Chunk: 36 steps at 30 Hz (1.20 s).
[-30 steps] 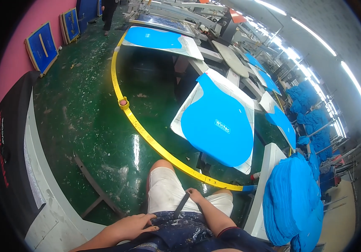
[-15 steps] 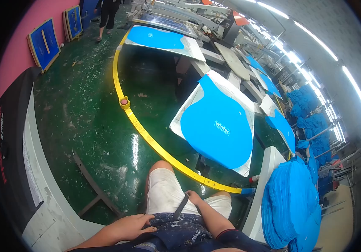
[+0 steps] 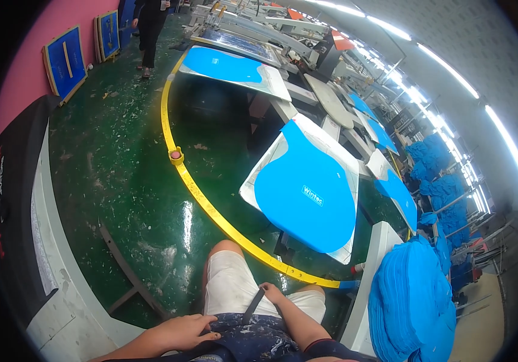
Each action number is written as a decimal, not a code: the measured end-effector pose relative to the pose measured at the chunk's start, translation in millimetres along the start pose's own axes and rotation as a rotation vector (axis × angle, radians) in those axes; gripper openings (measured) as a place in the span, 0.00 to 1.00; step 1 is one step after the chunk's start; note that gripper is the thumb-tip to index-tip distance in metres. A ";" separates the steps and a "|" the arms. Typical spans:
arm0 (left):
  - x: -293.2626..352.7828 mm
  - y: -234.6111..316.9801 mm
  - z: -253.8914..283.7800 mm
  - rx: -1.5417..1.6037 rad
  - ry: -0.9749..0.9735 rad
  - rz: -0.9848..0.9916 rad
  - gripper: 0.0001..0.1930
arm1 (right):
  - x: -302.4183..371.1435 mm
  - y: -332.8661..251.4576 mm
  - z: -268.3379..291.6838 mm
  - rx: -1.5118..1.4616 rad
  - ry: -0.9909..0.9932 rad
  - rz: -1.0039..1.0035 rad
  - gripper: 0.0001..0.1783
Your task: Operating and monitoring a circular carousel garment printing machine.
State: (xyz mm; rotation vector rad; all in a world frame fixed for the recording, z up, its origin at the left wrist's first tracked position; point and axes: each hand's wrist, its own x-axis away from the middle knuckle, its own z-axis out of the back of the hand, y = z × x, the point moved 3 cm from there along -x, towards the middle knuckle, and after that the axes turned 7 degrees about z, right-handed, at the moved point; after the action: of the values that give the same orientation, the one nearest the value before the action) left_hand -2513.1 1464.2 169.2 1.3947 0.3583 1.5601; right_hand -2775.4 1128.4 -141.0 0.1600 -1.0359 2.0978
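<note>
My left hand [image 3: 188,332] lies against the dark, paint-spotted garment [image 3: 241,330] at my waist, its fingers stretched out and holding nothing. Over my white shorts [image 3: 229,283], my right hand [image 3: 272,294] has its fingers closed on the upper end of a dark strap [image 3: 252,306] that hangs from the waist. Beyond my knees, a blue cut fabric piece [image 3: 301,187] with a small white print lies flat on a white printing board [image 3: 346,154]. Neither hand touches the fabric.
A yellow curved rail [image 3: 214,214] with a red button [image 3: 176,155] runs before my knees. At right, stacked blue fabric [image 3: 401,301] rests on a pale stand [image 3: 364,289]. Another board with blue fabric [image 3: 223,64] is farther off. Framed screens [image 3: 66,63] lean against the pink wall; a person [image 3: 149,36] stands nearby.
The view has shifted slightly, so the boards and rail sit a little lower and further left. More of the far person shows. My hands keep their places at the waist and strap.
</note>
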 end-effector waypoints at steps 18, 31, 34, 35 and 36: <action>-2.4 -6.6 -5.8 0.001 0.065 -0.075 0.36 | 2.7 -4.2 2.6 -0.020 -0.021 -0.004 0.15; -0.7 -13.2 -11.2 0.006 0.085 -0.107 0.34 | 2.5 -6.8 -0.3 -0.029 -0.037 -0.013 0.16; -5.2 -17.3 -13.3 -0.004 0.096 -0.117 0.34 | 5.7 -14.6 2.4 0.009 -0.044 -0.021 0.17; -6.2 -17.6 -14.1 -0.001 0.085 -0.117 0.34 | 6.2 -14.5 3.6 0.030 -0.036 -0.005 0.17; -6.6 -17.6 -14.6 -0.001 0.089 -0.122 0.34 | 5.5 -14.4 4.8 0.034 -0.033 -0.003 0.17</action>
State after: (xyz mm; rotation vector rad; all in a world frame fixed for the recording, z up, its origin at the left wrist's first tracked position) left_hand -2518.7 1472.9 147.7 1.2812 0.4876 1.5250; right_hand -2770.3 1133.5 -126.6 0.2133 -1.0194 2.1177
